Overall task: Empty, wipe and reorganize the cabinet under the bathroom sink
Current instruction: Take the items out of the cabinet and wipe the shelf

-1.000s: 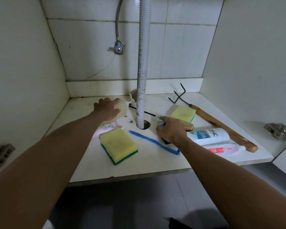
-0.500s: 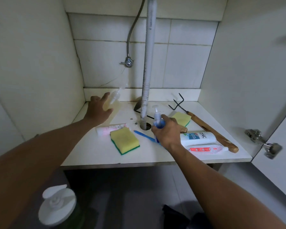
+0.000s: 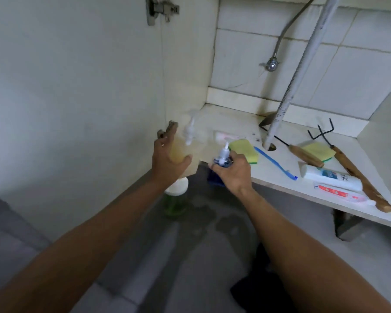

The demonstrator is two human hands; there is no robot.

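motion blur smears the pale pump bottle (image 3: 185,143)

place: home bathroom, under-sink cabinet | cues: tiled wall (image 3: 359,71); drain hose (image 3: 303,64); water valve (image 3: 271,65); toothbrush (image 3: 274,162); toothpaste (image 3: 339,193)

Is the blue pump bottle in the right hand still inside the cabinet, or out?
Out. The right hand holds the blue pump bottle upright past the front edge of the cabinet shelf, over the grey floor.

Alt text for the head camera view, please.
A person's left hand holds a blurred yellowish pump bottle and the right hand a blue pump bottle at the cabinet shelf edge. Sponges, a toothbrush, tubes and wooden-handled tools lie on it.
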